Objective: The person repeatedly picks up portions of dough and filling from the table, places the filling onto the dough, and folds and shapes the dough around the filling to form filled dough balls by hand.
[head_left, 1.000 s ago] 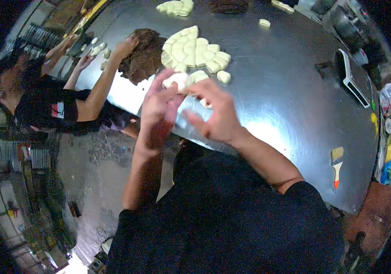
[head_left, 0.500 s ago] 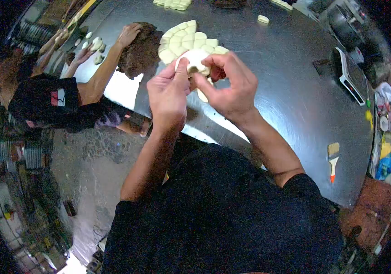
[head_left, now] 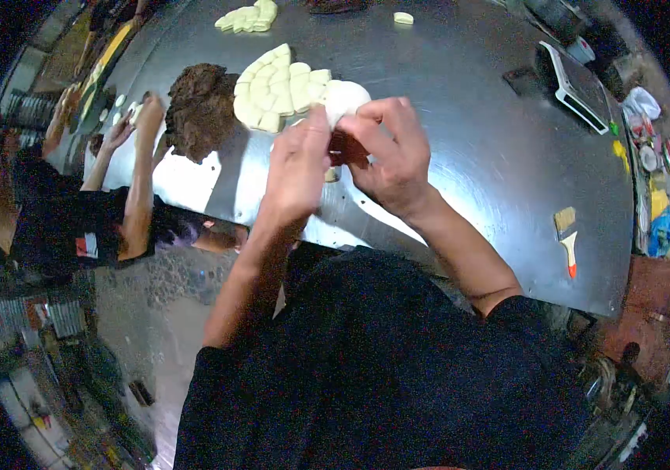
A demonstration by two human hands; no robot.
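A smooth white piece of dough (head_left: 346, 100) is held up over the metal table, between my two hands. My left hand (head_left: 297, 160) is closed on its near left side, thumb pressed to it, slightly blurred. My right hand (head_left: 391, 153) grips the right edge with bent fingers. What lies under the dough is hidden by my fingers. Just beyond my hands a cluster of cut, pale dough pieces (head_left: 272, 88) rests on the table. Left of that cluster sits a crumbly dark brown mound (head_left: 200, 110).
At the left, a co-worker's hands (head_left: 147, 116) are by small white dough balls (head_left: 119, 102). A brush (head_left: 567, 243) and a scale (head_left: 574, 90) lie to the right on the metal table (head_left: 476, 133). More dough (head_left: 249, 16) is at the far side.
The co-worker's hand has left the brown mound and moved back toward the dough balls. The view has shifted, and the dough in my hands has turned so its smooth rounded side shows.
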